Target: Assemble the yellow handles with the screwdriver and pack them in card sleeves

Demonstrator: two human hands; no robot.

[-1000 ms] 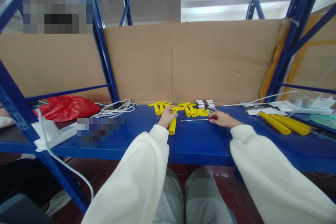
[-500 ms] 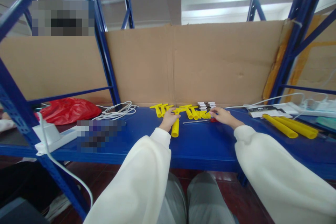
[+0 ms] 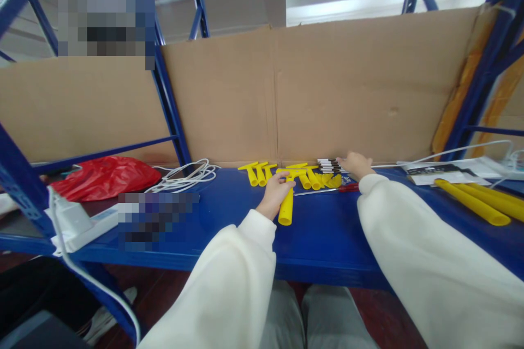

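Observation:
My left hand (image 3: 277, 194) is closed around a yellow T-shaped handle (image 3: 286, 208), its hollow round end pointing towards me. At the back of the blue shelf, my right hand (image 3: 357, 164) is at the right end of a stack of black-and-white sticks (image 3: 327, 165); its fingertips are too small and turned away to show whether they grip one. Below that hand lies a screwdriver with a red handle (image 3: 347, 188), its shaft pointing left. More yellow T-shaped handles (image 3: 252, 176) lie to the left, others (image 3: 313, 180) to the right of the held one. Small yellow pieces (image 3: 331, 180) lie near the sticks.
Long yellow tubes (image 3: 470, 202) and printed packaging (image 3: 438, 173) lie at the right. Leftwards are a coiled white cable (image 3: 192, 174), a red plastic bag (image 3: 110, 177) and a white power strip (image 3: 98, 221). A cardboard panel (image 3: 229, 98) stands along the back.
My right hand has moved from beside the screwdriver's red handle back and up to the sticks. My left hand still holds the yellow handle. The view has shifted slightly.

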